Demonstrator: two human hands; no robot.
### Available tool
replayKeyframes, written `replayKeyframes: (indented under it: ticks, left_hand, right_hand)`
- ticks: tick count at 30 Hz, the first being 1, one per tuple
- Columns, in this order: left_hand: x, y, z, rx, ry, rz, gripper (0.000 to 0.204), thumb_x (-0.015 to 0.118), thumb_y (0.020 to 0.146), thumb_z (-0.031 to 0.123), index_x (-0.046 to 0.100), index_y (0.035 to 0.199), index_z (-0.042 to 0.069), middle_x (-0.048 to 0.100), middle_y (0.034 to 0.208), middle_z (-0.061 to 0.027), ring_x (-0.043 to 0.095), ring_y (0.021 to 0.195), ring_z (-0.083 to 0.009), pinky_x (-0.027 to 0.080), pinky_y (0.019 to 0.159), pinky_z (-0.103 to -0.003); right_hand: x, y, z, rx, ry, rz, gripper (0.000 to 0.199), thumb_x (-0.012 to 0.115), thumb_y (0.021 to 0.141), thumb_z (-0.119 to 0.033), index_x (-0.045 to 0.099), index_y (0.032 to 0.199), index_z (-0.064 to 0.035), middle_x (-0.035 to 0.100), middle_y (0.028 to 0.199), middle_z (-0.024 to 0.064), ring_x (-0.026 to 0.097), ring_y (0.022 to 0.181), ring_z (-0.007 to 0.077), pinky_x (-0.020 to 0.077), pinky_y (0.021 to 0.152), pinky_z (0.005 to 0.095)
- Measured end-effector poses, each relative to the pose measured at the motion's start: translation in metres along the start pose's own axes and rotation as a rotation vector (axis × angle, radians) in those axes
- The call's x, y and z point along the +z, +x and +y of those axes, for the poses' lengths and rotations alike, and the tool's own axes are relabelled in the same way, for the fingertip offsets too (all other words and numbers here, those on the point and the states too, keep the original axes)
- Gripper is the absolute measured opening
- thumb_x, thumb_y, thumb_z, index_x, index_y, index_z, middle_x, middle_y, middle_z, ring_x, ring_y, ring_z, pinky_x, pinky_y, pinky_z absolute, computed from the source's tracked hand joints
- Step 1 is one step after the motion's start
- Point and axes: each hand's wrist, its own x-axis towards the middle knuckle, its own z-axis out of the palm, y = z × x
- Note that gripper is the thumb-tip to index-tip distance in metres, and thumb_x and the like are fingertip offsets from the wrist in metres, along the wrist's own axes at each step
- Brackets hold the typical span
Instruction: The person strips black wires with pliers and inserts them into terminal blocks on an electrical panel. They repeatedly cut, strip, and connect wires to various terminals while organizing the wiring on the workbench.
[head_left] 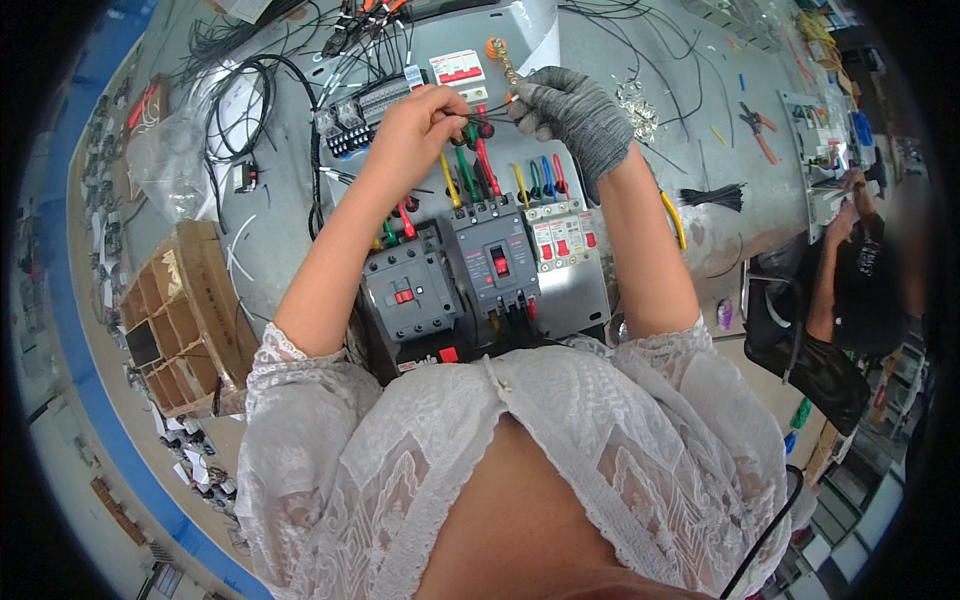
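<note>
- Left hand (415, 125), bare: pinched shut on wire ends (478, 128) above the breakers (495, 262).
- Right hand (575, 110), gloved: closed at the same wires, just right of that pinch.
- Wires' long axis: down toward the body.

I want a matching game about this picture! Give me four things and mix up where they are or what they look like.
Things:
1. left hand
2. right hand
3. cardboard box
4. black zip ties

Descriptions:
A. wears a grey glove
B. lies to the right of the panel on the table
C. bare, pinching wires
D. has dividers, at the left table edge

Pairs: 1-C, 2-A, 3-D, 4-B
</note>
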Motion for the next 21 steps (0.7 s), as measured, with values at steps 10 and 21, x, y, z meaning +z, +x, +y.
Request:
replayKeyframes:
  ticks: [10, 21]
  left_hand:
    - [-0.003, -0.001, 0.011, 0.025, 0.025, 0.001, 0.011, 0.060, 0.082, -0.001, 0.058, 0.092, -0.001, 0.054, 0.084, -0.0041, 0.055, 0.070, -0.0093, 0.044, 0.065, -0.023]
    - [0.001, 0.005, -0.010, -0.002, -0.167, 0.032, 0.013, 0.059, 0.083, -0.001, 0.057, 0.096, 0.001, 0.055, 0.083, 0.0004, 0.051, 0.069, -0.0057, 0.043, 0.064, -0.020]
  right_hand:
    - [0.016, -0.003, -0.002, -0.062, -0.179, -0.019, 0.019, 0.063, 0.085, -0.014, 0.060, 0.096, 0.0010, 0.067, 0.079, 0.0105, 0.063, 0.062, 0.0120, 0.0481, 0.050, 0.0224]
    - [0.057, -0.014, 0.025, -0.115, 0.073, 0.008, 0.022, 0.063, 0.085, -0.012, 0.058, 0.102, 0.0007, 0.065, 0.083, 0.0114, 0.062, 0.063, 0.0142, 0.0519, 0.055, 0.0246]
